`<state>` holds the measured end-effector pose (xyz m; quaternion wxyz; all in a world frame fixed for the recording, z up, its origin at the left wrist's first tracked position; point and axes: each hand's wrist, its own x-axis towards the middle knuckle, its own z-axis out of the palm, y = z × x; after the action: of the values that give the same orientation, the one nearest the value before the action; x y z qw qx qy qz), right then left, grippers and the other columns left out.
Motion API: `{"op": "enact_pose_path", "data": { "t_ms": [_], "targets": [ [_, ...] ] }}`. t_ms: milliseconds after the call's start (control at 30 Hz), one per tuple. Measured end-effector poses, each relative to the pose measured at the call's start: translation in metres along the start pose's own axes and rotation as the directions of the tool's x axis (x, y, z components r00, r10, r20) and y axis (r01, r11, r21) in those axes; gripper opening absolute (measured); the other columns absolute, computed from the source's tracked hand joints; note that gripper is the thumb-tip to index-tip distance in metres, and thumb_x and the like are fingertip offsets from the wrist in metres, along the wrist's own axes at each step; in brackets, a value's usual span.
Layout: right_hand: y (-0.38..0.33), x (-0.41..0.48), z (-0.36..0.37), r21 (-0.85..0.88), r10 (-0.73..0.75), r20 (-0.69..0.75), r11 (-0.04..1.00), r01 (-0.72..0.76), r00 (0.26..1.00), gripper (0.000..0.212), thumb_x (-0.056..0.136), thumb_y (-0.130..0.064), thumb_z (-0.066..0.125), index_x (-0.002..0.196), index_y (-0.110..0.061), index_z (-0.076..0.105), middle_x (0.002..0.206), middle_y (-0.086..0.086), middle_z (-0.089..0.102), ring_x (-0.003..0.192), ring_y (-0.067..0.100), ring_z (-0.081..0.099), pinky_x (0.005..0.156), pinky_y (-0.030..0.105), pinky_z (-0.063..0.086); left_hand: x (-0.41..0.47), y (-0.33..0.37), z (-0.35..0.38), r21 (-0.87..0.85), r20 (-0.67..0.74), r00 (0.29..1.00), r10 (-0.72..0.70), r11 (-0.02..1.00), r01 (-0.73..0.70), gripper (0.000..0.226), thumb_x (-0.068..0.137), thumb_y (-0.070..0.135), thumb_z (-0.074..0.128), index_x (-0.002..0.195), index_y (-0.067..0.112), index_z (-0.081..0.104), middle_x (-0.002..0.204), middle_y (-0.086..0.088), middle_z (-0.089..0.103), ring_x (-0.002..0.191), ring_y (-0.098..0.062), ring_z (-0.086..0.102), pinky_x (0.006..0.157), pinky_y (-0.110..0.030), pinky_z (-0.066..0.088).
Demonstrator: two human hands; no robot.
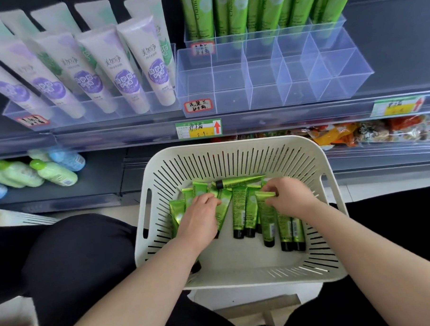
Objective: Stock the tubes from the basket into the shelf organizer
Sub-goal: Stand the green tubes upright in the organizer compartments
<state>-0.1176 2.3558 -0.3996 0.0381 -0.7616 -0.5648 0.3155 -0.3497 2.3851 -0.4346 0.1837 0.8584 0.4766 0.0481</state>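
A white slotted basket (235, 152) sits in front of me below the shelf, holding several small green tubes with black caps (239, 211). My left hand (199, 217) lies palm down on the tubes at the left, fingers curled onto a green tube (223, 206). My right hand (290, 196) pinches the flat end of another green tube (266, 212) at the right. The clear shelf organizer (255, 87) stands on the shelf above, its front compartments holding nothing; tall green tubes (251, 11) fill its back row.
Purple and white tubes (111, 68) lean in a clear tray at the left of the shelf. Price tags (199, 128) line the shelf edge. Green and blue bottles (37, 170) lie on the lower shelf left, snack packets (367, 131) lower right. My dark-clad knees flank the basket.
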Motion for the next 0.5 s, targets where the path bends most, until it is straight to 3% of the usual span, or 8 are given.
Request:
{"op": "enact_pose_path", "data": {
  "t_ms": [67, 133, 200, 300, 400, 500],
  "targets": [
    [0.0, -0.006, -0.006, 0.021, -0.036, -0.04, 0.999, 0.037, 0.999, 0.04, 0.085, -0.015, 0.062, 0.121, -0.032, 0.055, 0.1, -0.012, 0.057, 0.062, 0.004, 0.061, 0.044, 0.014, 0.044, 0.0, 0.0, -0.001, 0.004, -0.001, 1.0, 0.0, 1.0, 0.0, 0.046, 0.092, 0.001, 0.053, 0.135, 0.018, 0.051, 0.142, 0.003, 0.045, 0.134, -0.012, 0.036, 0.111, -0.022, 0.026],
    [-0.001, -0.01, -0.005, -0.001, -0.088, -0.073, 0.996, 0.088, 0.993, 0.044, 0.085, -0.011, 0.058, 0.124, -0.03, 0.05, 0.105, -0.006, 0.056, 0.051, 0.001, 0.054, 0.037, 0.011, 0.037, 0.0, 0.002, -0.001, 0.006, -0.001, 1.0, -0.002, 1.0, 0.002, 0.045, 0.092, 0.002, 0.053, 0.135, 0.018, 0.051, 0.142, 0.003, 0.045, 0.133, -0.012, 0.036, 0.111, -0.022, 0.026],
    [-0.002, -0.011, 0.0, -0.027, -0.121, -0.054, 0.992, 0.119, 0.991, 0.032, 0.087, -0.013, 0.057, 0.116, -0.025, 0.054, 0.113, -0.001, 0.057, 0.062, 0.005, 0.057, 0.052, 0.014, 0.043, 0.0, 0.002, -0.001, 0.006, 0.005, 1.0, -0.005, 1.0, 0.005, 0.045, 0.092, 0.002, 0.053, 0.135, 0.018, 0.051, 0.142, 0.003, 0.044, 0.133, -0.012, 0.036, 0.11, -0.022, 0.026],
    [-0.002, -0.008, 0.007, -0.033, -0.093, 0.108, 0.995, 0.097, 0.99, 0.018, 0.088, -0.017, 0.061, 0.106, -0.019, 0.061, 0.106, -0.002, 0.061, 0.082, 0.009, 0.057, 0.072, 0.019, 0.047, 0.001, 0.0, -0.002, 0.011, 0.023, 1.0, -0.019, 1.0, 0.019, 0.043, 0.093, 0.003, 0.053, 0.133, 0.018, 0.051, 0.141, 0.004, 0.044, 0.132, -0.014, 0.036, 0.11, -0.024, 0.028],
    [-0.003, -0.007, 0.014, -0.125, -0.018, 0.24, 0.991, 0.049, 0.971, 0.037, 0.086, -0.001, 0.059, 0.119, -0.017, 0.058, 0.112, 0.001, 0.059, 0.094, 0.015, 0.059, 0.076, 0.022, 0.048, 0.002, -0.002, -0.002, 0.017, 0.042, 0.998, -0.041, 0.999, 0.041, 0.042, 0.093, 0.004, 0.052, 0.132, 0.017, 0.052, 0.138, 0.003, 0.046, 0.13, -0.014, 0.037, 0.109, -0.024, 0.03],
    [-0.006, -0.01, 0.017, -0.221, 0.002, 0.202, 0.974, 0.044, 0.979, 0.055, 0.082, 0.014, 0.044, 0.126, -0.017, 0.055, 0.122, 0.006, 0.056, 0.101, 0.023, 0.06, 0.082, 0.031, 0.053, 0.004, -0.001, 0.002, 0.023, 0.066, 0.996, -0.059, 0.998, 0.057, 0.042, 0.092, 0.003, 0.052, 0.133, 0.016, 0.052, 0.137, 0.003, 0.047, 0.129, -0.014, 0.038, 0.107, -0.023, 0.03]
  ]
}}
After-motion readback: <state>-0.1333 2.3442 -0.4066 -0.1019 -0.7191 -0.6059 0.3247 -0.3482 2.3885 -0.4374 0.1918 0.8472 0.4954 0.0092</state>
